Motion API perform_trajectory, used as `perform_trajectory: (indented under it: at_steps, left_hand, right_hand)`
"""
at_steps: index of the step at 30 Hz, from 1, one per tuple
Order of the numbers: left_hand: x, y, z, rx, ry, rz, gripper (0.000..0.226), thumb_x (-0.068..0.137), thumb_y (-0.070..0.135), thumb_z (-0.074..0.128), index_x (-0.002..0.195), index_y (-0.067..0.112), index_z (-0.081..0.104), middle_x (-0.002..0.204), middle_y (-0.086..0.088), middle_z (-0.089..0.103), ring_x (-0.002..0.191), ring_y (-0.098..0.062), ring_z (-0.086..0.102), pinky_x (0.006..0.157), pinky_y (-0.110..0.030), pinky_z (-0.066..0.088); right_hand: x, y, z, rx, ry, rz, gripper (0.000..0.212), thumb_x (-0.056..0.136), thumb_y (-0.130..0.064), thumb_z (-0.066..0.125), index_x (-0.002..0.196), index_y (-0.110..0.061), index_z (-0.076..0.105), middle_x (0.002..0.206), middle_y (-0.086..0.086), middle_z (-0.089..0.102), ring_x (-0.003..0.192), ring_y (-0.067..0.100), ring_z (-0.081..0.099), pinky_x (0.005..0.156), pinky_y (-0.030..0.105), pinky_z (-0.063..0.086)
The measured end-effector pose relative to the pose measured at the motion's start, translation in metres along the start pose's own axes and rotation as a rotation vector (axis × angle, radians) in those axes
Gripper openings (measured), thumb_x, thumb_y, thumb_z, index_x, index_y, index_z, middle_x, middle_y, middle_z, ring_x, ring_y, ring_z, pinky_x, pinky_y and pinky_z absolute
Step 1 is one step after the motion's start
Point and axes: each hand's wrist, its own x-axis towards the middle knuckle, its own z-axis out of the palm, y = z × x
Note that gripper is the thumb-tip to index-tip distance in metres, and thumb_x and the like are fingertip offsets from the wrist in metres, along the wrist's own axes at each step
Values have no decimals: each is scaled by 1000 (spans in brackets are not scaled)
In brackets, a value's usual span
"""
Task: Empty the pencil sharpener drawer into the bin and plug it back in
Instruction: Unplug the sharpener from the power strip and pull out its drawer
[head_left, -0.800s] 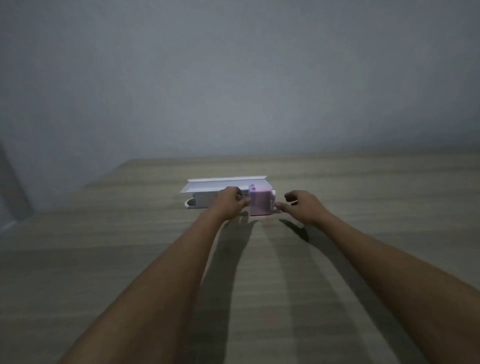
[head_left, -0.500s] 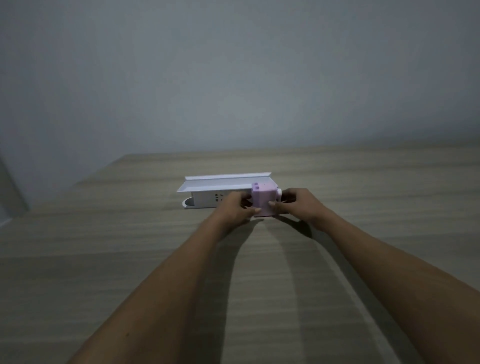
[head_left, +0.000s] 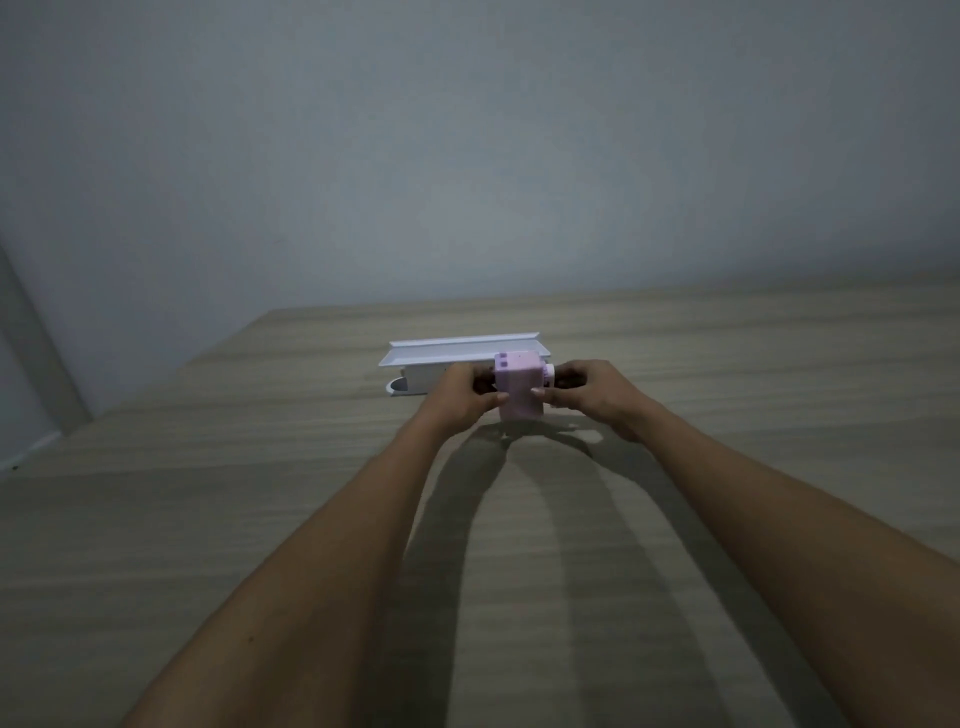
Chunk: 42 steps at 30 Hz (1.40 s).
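A small pink pencil sharpener (head_left: 517, 387) is held a little above the wooden table, between both hands. My left hand (head_left: 460, 395) grips its left side. My right hand (head_left: 592, 389) grips its right side, where a white crank knob (head_left: 549, 370) sticks out. Its drawer cannot be made out. Directly behind it lies a long white box with an open lid (head_left: 452, 358).
The wooden table (head_left: 260, 519) runs wide to both sides and toward me. A plain grey wall stands behind its far edge. The table's left edge falls away near the left of the view. No bin is in view.
Both hands closed in on the pink sharpener from either side and lifted it slightly off the table, toward me.
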Motion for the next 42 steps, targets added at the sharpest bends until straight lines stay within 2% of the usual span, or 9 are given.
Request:
perform_trajectory:
  at_steps: [3,7,11,15,27,31,34,38,42]
  left_hand:
    - [-29,12,-6,20,7,4,25,89,6,72,112,-5,72,102,-22,75,87,-22,64,79,-34,51]
    - [-67,23,-7,63,3,15,26,87,12,76,109,-2,75,97,-24,76,83,-25,65,87,-49,55]
    - [-110,34,-1,77,-23,9,28,87,16,77,109,-1,75,98,-19,77,89,-27,72,88,-44,57]
    - [-142,37,3,45,-4,8,30,84,17,79,106,-2,75,95,-18,78,92,-31,75,89,-47,59]
    - [-171,25,8,64,-16,9,37,84,20,80,112,-4,73,96,-18,77,77,-19,66,78,-37,56]
    - [-173,19,12,3,-12,-10,51,77,22,86,121,2,69,104,-14,76,90,-25,72,80,-35,58]
    - [-174,16,18,-97,-48,-19,65,71,20,89,130,9,62,111,-7,74,101,-22,71,80,-33,59]
    - [-172,13,27,-111,-60,13,70,74,17,87,138,11,58,120,-6,73,107,-20,70,93,-37,58]
    - [-168,8,27,-156,-59,-23,70,72,18,89,135,8,60,115,-7,74,106,-22,71,95,-39,58]
  right_hand:
    - [-33,-14,-2,1,-23,-16,34,85,-5,78,115,6,69,99,14,71,79,13,64,61,7,51]
    - [-72,-20,-4,-1,-36,-26,37,83,-10,80,116,1,70,110,17,75,89,18,69,72,15,55]
    - [-112,-19,-4,-17,-57,-34,39,82,-12,81,118,0,70,112,17,75,103,26,71,86,28,57]
    - [-143,-22,-4,-52,-79,-43,45,81,-15,82,122,0,69,111,14,75,102,26,71,89,31,57]
    - [-174,-7,9,7,-83,-68,37,80,-11,82,113,0,72,101,13,77,89,20,73,76,20,59]
    - [-175,-7,11,61,-121,-63,39,79,-3,81,116,1,70,100,11,76,82,12,73,68,17,57]
    - [-172,-5,12,67,-155,-70,43,79,-2,81,120,0,69,107,14,76,91,19,73,77,23,60]
    - [-169,1,12,59,-178,-85,46,81,-6,80,125,-2,68,115,14,75,105,24,72,86,26,59]
    - [-167,0,8,31,-231,-101,44,86,-5,75,129,-2,65,119,14,73,103,19,70,90,27,58]
